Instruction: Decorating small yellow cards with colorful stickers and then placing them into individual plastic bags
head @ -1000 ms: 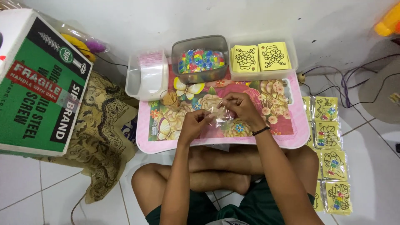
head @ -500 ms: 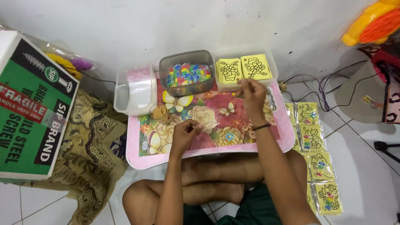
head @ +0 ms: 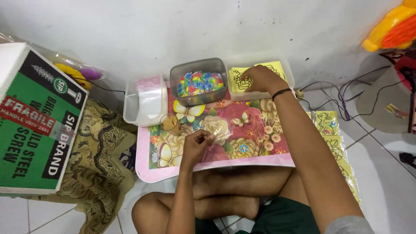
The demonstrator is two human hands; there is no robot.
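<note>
I sit cross-legged at a low pink table with a flowered top (head: 260, 130). My left hand (head: 196, 145) pinches a clear plastic bag (head: 216, 147) just above the tabletop. My right hand (head: 259, 79) reaches far across and rests on a stack of yellow cards with black line drawings (head: 237, 80), which lie in a clear tray (head: 288, 76) at the table's back edge. Whether the fingers have closed on a card is hidden.
A grey tub of coloured pieces (head: 198, 83) and a white container of clear bags (head: 145, 102) stand at the back. Packed yellow cards (head: 331, 130) lie in a row on the floor to the right. A green cardboard box (head: 34, 117) sits left; cables (head: 346, 95) trail right.
My right hand left the bag and moved away to the back, onto the yellow cards. The left hand stayed over the table with the bag.
</note>
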